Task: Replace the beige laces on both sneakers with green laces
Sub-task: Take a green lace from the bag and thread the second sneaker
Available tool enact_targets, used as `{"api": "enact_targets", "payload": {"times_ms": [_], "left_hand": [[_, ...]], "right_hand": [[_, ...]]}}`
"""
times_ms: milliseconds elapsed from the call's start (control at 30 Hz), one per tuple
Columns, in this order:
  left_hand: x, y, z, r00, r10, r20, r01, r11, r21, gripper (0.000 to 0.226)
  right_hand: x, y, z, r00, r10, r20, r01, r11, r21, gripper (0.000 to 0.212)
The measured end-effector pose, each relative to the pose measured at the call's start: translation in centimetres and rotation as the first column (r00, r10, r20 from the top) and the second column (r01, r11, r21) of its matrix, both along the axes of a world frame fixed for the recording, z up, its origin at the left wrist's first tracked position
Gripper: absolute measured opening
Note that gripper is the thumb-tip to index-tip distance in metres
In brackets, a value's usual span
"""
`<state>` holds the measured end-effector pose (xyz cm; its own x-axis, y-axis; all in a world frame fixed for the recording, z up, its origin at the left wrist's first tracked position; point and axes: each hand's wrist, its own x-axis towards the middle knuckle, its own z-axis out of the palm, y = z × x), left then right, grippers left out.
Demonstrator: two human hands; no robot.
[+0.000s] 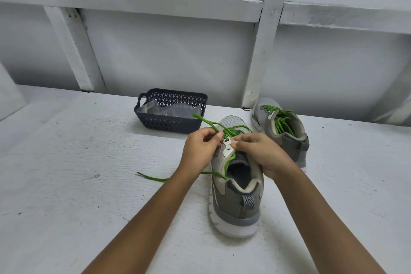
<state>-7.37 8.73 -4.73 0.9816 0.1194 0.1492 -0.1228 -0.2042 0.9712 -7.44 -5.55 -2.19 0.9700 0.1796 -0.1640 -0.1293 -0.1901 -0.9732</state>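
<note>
Sneaker (235,184), lower centre, half laced. Left hand (200,149) pinches green lace (206,123) at an eyelet; right hand (260,153) grips the eyelet flap. Advice: feed tip straight, draw slack evenly.

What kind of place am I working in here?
Likely a bare workshop or storage corner, not a home: a rough white-painted bench surface, a white panelled wall with timber battens, and a dark plastic lattice basket holding clear bags.
</note>
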Motion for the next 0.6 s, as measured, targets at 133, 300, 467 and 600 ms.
{"api": "enact_targets", "payload": {"times_ms": [133, 300, 467, 600], "left_hand": [[0.02, -0.10, 0.07, 1.000, 0.018, 0.024, -0.020, 0.997, 0.072, 0.014], [0.00, -0.29, 0.16, 0.997, 0.033, 0.069, -0.046, 0.981, 0.187, 0.015], [0.06, -0.41, 0.17, 0.989, 0.027, 0.146, -0.077, 0.935, 0.347, 0.013], [0.14, -0.14, 0.69, 0.994, -0.046, 0.098, 0.004, 0.919, 0.394, 0.016]], "right_hand": [[-0.01, 0.02, 0.05, 1.000, 0.000, 0.003, 0.000, 1.000, -0.008, 0.010], [-0.18, -0.02, 0.18, 1.000, 0.007, 0.008, -0.007, 1.000, -0.022, 0.011], [-0.32, 0.20, 0.36, 1.000, 0.010, 0.027, -0.008, 0.998, -0.070, 0.024], [-0.31, 0.42, 0.44, 0.992, 0.018, 0.123, 0.014, 0.967, -0.256, 0.024]]}}
